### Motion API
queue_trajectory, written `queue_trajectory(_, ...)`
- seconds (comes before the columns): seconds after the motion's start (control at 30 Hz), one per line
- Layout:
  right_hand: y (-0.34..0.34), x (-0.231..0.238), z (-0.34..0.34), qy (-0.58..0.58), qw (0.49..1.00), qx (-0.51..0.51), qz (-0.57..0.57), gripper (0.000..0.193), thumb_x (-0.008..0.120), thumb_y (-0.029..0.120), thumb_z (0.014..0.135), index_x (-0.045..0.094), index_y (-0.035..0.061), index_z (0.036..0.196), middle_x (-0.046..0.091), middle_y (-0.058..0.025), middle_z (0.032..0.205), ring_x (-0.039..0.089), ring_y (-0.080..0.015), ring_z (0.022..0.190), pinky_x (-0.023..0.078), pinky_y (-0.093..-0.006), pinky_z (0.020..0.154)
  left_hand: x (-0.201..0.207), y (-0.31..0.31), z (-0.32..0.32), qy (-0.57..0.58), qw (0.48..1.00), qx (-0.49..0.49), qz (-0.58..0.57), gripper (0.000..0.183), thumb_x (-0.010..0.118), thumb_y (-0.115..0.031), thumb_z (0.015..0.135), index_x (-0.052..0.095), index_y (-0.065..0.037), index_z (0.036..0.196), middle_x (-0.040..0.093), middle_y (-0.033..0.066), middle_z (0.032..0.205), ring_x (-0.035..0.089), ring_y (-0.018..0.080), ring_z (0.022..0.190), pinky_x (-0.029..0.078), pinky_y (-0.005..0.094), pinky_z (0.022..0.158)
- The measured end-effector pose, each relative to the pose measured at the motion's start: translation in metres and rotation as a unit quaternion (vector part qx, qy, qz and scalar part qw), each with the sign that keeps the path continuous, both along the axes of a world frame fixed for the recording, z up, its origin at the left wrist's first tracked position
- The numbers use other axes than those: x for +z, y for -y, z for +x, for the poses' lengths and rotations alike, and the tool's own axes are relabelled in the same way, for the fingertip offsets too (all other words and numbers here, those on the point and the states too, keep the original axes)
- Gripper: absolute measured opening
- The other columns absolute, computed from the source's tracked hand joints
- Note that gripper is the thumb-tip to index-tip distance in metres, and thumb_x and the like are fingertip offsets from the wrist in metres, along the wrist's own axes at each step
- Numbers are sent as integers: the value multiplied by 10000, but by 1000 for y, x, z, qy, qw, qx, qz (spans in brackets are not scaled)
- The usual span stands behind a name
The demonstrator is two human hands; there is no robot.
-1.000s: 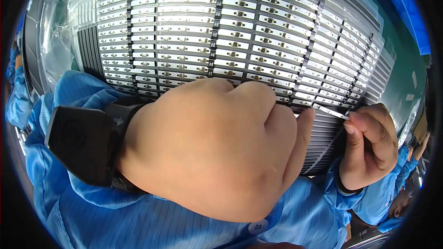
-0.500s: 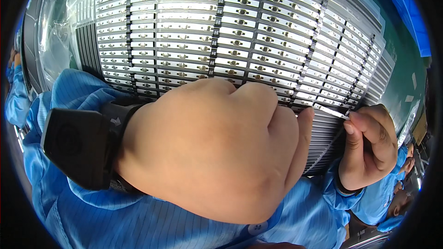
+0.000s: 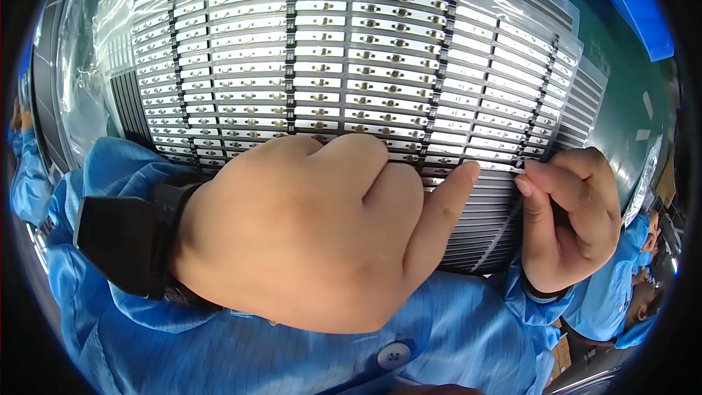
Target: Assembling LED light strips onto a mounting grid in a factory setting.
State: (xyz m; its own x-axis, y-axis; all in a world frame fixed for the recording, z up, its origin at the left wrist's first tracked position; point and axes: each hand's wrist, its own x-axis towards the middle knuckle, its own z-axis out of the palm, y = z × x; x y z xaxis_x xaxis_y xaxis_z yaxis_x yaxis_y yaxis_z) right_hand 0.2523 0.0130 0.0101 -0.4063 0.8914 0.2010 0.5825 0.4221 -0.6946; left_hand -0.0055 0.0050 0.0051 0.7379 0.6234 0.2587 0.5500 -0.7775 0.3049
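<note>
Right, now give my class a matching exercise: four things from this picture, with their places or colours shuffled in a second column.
1. Left hand
2. Right hand
3. Button
4. Wrist device

A. white, on blue garment
B. fingers at a white strip's right end
C. black, left of both hands
D. mid-picture, back toward the camera

Pairs: 1-D, 2-B, 3-A, 4-C

Left hand: back turned up, knuckles bent, fingers curled under — their tips hidden.
Left thumb: stretched up and to the right.
Right hand: fingertips toward the left, thumb and index pinched together — other fingers curled.
Both hands: near each other, apart.
</note>
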Motion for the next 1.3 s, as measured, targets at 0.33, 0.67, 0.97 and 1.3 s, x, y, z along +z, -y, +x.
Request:
queue_trajectory(0.33, -4, 5, 6, 9, 999, -5, -32, 230, 765, -107, 718, 738, -50, 939, 617, -112, 829, 549, -164, 704, 410, -250, 627, 3, -9, 10, -32, 999, 12, -8, 457, 714, -131, 709, 780, -166, 1159, 262, -60, 589, 312, 43, 454, 289, 210, 338)
queue_trajectory(0.67, -10, 2, 16, -8, 999, 13, -34, 252, 780, -93, 706, 750, -47, 952, 627, -123, 870, 565, -159, 720, 421, -241, 635, 6, -14, 15, -56, 998, 4, -26, 513, 713, -101, 735, 733, -152, 1245, 291, -61, 577, 326, 52, 457, 298, 216, 342)
queue_trajectory(0.97, -9, 3, 20, -15, 999, 13, -47, 270, 773, -101, 690, 747, -64, 956, 620, -132, 873, 568, -171, 716, 430, -243, 633, 7, -18, 18, -63, 998, -14, -27, 526, 719, -82, 749, 718, -146, 1271, 289, -63, 574, 326, 54, 460, 295, 216, 341)
queue_trajectory(1.3, -8, 6, 26, -31, 998, -36, -42, 242, 566, -95, 790, 715, -86, 980, 615, -153, 913, 547, -163, 726, 397, -233, 636, 13, -21, 20, -79, 996, -21, -30, 537, 714, -77, 752, 713, -145, 1285, 291, -58, 577, 328, 58, 467, 308, 217, 347)
